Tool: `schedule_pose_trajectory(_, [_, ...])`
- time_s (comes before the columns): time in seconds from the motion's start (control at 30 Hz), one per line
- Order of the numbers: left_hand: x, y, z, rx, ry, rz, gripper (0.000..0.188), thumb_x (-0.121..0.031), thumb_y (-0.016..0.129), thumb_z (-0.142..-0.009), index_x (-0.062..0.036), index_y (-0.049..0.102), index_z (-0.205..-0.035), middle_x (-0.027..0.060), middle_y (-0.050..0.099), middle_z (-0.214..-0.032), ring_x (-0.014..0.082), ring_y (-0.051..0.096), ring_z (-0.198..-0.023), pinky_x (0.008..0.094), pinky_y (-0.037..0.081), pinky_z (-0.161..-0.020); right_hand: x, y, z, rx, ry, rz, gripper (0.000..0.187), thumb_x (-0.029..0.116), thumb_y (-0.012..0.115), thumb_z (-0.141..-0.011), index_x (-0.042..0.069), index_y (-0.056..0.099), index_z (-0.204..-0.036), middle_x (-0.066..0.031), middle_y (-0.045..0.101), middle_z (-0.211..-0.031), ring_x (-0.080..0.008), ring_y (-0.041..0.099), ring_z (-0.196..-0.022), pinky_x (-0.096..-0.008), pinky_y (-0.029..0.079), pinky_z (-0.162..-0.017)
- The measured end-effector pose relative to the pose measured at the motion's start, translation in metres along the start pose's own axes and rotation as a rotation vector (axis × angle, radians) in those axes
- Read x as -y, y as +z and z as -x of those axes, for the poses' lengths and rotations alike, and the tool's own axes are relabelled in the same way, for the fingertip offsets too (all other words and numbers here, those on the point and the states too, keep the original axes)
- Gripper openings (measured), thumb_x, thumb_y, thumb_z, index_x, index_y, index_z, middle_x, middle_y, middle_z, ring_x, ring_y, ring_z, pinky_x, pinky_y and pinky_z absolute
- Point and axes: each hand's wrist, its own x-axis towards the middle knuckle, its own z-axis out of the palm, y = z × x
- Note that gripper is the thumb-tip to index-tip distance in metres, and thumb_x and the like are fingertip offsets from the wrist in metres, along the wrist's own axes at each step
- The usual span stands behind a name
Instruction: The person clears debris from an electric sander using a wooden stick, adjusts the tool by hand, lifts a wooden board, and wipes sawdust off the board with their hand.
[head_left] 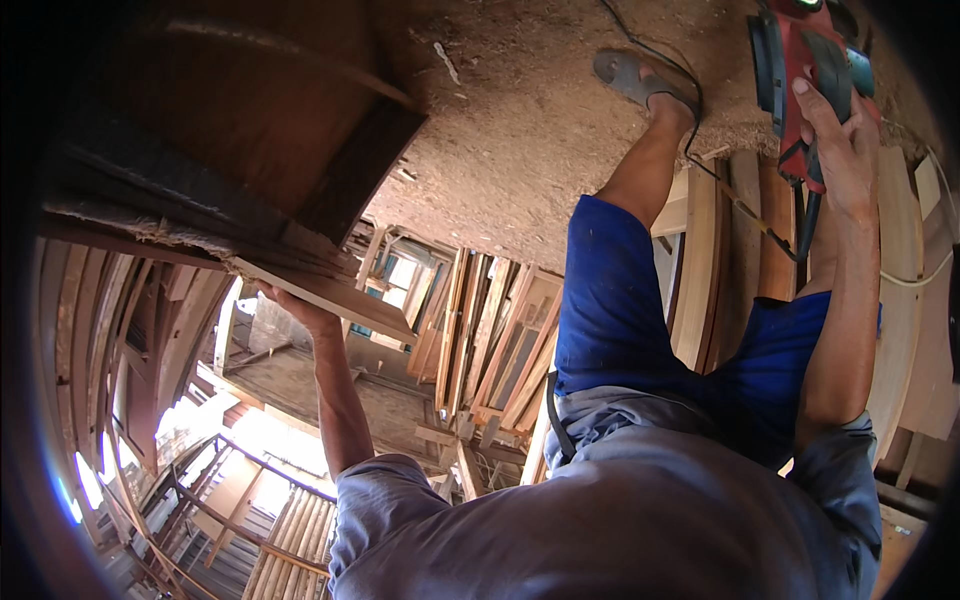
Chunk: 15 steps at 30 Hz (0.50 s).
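Note:
My right hand (848, 150), raised at the upper right, is wrapped round the handle of a red and black corded power tool that looks like an electric planer (795, 55). Its dark flat base faces left. A black cord (697, 150) trails from the tool's rear over to the floor near my foot. On the left, my left hand (302, 308) grips the edge of a pale wooden board (350, 306) beside a dark workbench (220, 215). Part of the left fingers is hidden behind the board.
Sawdust and shavings cover the brown floor (500, 150), where my sandalled foot (640, 78) stands. Planks (695, 270) lie to my right, under the cord. More boards (480, 330) lean upright behind on the left, and curved wood pieces (110, 320) stand at the far left.

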Motion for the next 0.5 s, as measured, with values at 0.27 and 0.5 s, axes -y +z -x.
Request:
schedule_pose_trajectory(0.27, [0.008, -0.013, 0.006, 0.009, 0.014, -0.177, 0.067, -0.042, 0.034, -0.108, 0.0018, 0.029, -0.158, 0.0217, 0.025, -0.161, 0.0338, 0.026, -0.151, 0.0467, 0.025, -0.125, -0.008, 0.006, -0.001, 0.022, 0.04, -0.034, 0.035, 0.032, 0.076, -0.096, 0.006, 0.066, -0.118, 0.0077, 0.057, -0.081, -0.0029, 0.046, -0.067, -0.0206, 0.037, -0.06])
schedule_pose_trajectory(0.5, [-0.006, -0.002, 0.014, -0.231, -0.247, 0.248, 0.075, -0.049, 0.034, -0.107, -0.0012, 0.02, -0.163, 0.0228, 0.021, -0.167, 0.035, 0.025, -0.153, 0.0448, 0.021, -0.125, 0.019, 0.025, -0.012, 0.065, -0.103, 0.185, 0.053, 0.032, 0.071, -0.097, 0.006, 0.058, -0.141, 0.005, 0.065, -0.08, -0.0015, 0.049, -0.059, -0.0212, 0.038, -0.051])
